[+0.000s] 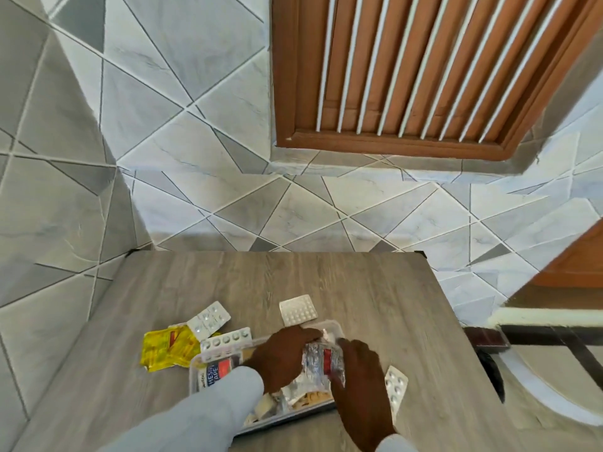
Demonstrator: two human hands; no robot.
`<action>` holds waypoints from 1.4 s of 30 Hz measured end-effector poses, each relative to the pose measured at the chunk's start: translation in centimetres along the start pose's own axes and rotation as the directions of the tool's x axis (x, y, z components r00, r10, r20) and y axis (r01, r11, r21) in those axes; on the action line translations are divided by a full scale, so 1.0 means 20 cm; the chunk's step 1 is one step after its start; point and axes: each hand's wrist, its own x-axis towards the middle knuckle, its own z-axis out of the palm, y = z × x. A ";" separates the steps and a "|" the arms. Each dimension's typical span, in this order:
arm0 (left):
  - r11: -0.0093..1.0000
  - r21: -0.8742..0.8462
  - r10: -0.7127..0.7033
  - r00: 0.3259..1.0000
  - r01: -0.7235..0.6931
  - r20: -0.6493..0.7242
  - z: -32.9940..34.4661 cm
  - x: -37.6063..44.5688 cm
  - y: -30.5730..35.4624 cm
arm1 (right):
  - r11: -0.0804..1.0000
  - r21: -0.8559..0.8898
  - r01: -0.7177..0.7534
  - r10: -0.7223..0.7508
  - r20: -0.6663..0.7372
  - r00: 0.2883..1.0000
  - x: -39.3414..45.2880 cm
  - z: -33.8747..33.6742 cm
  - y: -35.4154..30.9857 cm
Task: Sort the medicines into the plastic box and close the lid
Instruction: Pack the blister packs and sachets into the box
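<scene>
Box: clear plastic box point(336, 329) on the wood-grain table point(326, 275), near edge, right under both hands; holds a tape carton point(218, 370) w/ red-and-white print and a few foil strips already.
Hands: left hand point(282, 355) and right hand point(360, 370) both closed on one crinkly silver packet point(321, 358), a hand at each end, fingers curled tight round it.
Key relation: packet sits directly over the open box, long axis running left-right betw. the hands; looks like straight down is all it needs.
Still out: round-pill foil sheet point(298, 309) just past the box's far rim; blister strip point(395, 384) just right of the box, nearest the right hand; two strips point(212, 319) and a crumpled yellow sachet point(169, 349) on the left, nearer the left hand.
Textures: foil shiny, stiff, bumpy; sachet soft, creased.
Lid: can't tell where it is.
Progress: approx. halfway, I'd say.
</scene>
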 end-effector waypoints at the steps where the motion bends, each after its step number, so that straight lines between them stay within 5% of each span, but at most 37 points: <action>1: 0.999 0.048 0.014 1.000 -0.014 0.001 0.01 0.00 0.00 | 0.993 -0.104 0.059 -0.059 0.001 0.998 0.00 0.00 -0.01; 7: 0.869 0.487 0.105 0.995 -0.091 0.000 0.09 -0.06 -0.06 | 0.989 -0.148 0.009 0.014 0.152 0.988 0.04 -0.04 -0.09; 11: 0.770 0.620 0.183 0.983 -0.148 0.007 0.13 -0.11 -0.10 | 0.979 -0.203 0.025 0.009 0.167 0.986 0.08 -0.01 -0.08; 15: 0.717 0.653 0.326 0.945 -0.245 -0.003 0.19 -0.16 -0.09 | 0.974 -0.225 0.030 0.023 0.233 0.972 0.10 0.03 -0.03; 19: 0.734 0.633 0.220 0.968 -0.246 0.120 0.24 -0.19 -0.08 | 0.953 -0.246 0.176 -0.109 0.265 0.958 0.11 0.04 0.07; 26: 0.720 0.678 0.108 0.989 -0.145 0.096 0.24 -0.21 -0.05 | 0.848 -0.304 0.435 -0.365 0.259 0.894 0.11 0.02 0.22; 35: 0.670 0.741 0.095 0.995 -0.047 -0.022 0.21 -0.21 0.07 | 0.833 -0.303 0.462 -0.400 0.246 0.883 0.14 0.04 0.25; 39: 0.667 0.726 0.185 0.981 -0.164 0.053 0.23 -0.17 0.10 | 0.853 -0.251 0.458 -0.410 0.222 0.885 0.13 0.04 0.26; 42: 0.753 0.650 0.119 0.993 -0.107 0.025 0.21 -0.14 0.18 | 0.884 -0.201 0.422 -0.386 0.195 0.902 0.12 0.04 0.27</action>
